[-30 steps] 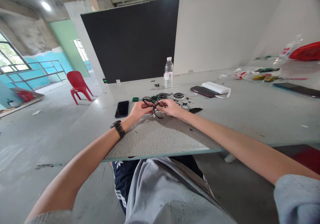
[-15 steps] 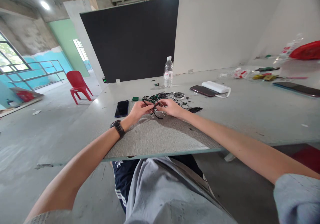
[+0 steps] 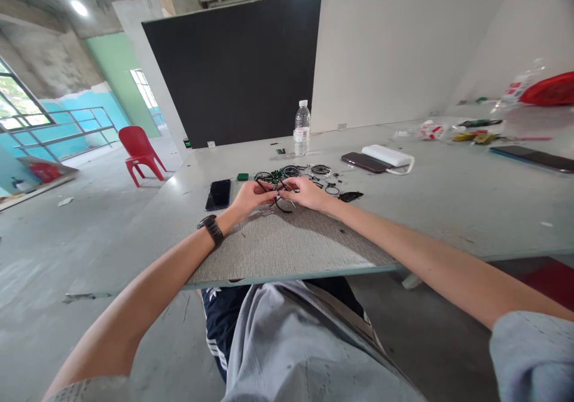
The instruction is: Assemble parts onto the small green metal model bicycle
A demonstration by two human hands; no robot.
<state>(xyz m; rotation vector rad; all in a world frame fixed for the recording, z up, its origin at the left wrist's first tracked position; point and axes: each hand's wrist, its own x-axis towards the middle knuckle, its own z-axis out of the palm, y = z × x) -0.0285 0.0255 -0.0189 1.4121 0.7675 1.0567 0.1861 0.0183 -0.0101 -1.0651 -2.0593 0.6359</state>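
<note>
My left hand (image 3: 252, 197) and my right hand (image 3: 306, 194) meet over the grey table (image 3: 287, 243), fingers pinched on a small black wire-like ring part (image 3: 280, 201) held between them. A black watch sits on my left wrist. Just behind the hands lie several small black wheels and green parts (image 3: 296, 173), with a black piece (image 3: 350, 197) to the right of my right hand. What exactly each fingertip grips is too small to make out.
A dark phone (image 3: 219, 194) lies left of my hands. A water bottle (image 3: 302, 129) stands behind the parts. A second phone (image 3: 363, 163) and a white power bank (image 3: 388, 157) lie right. Tools and wrappers (image 3: 470, 133) sit far right. A red chair (image 3: 139, 151) stands on the floor at left.
Both hands stay together on the small part with only slight finger shifts. The view has tilted a little.
</note>
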